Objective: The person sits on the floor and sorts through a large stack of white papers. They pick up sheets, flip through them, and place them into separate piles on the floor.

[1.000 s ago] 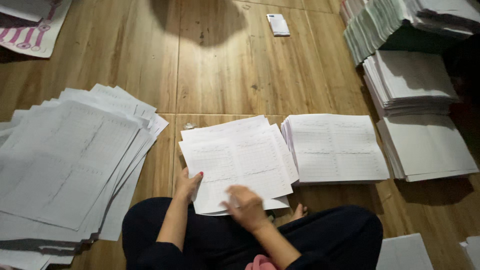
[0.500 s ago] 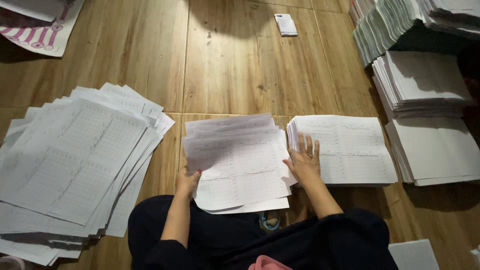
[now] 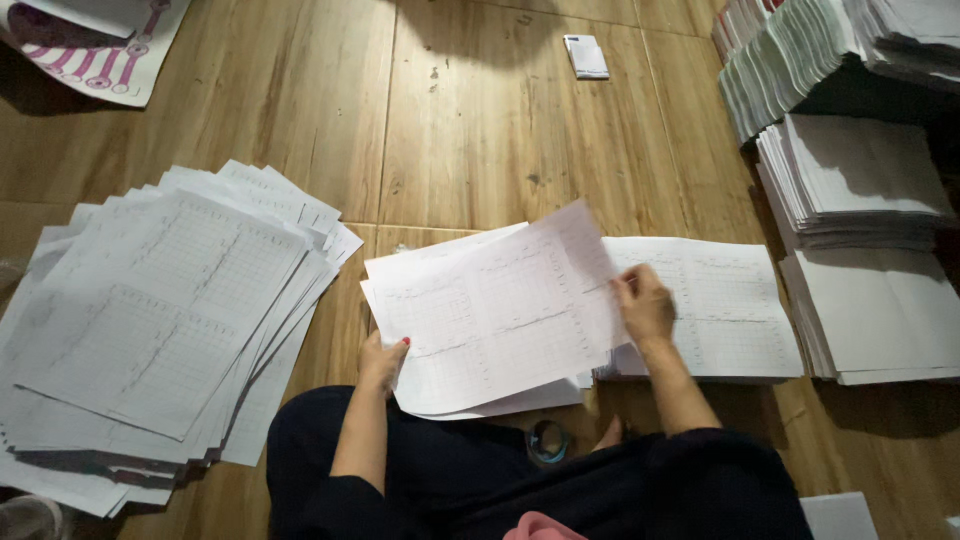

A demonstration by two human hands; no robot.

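Warm, rather dim indoor light, coming from above and behind the head. Dark head shadow at the top centre of the wooden floor (image 3: 480,130). Bright, nearly washed-out white on the lifted sheet (image 3: 500,310) and on the spread pile at the left (image 3: 150,320); print there faint and not readable. Deep shadow in the upper right corner, under the tall stacks (image 3: 850,60). Soft edge shadows beside each pile. Slight wide-angle bending toward the corners. Focus mostly sharp; a little softness at the lower edge.
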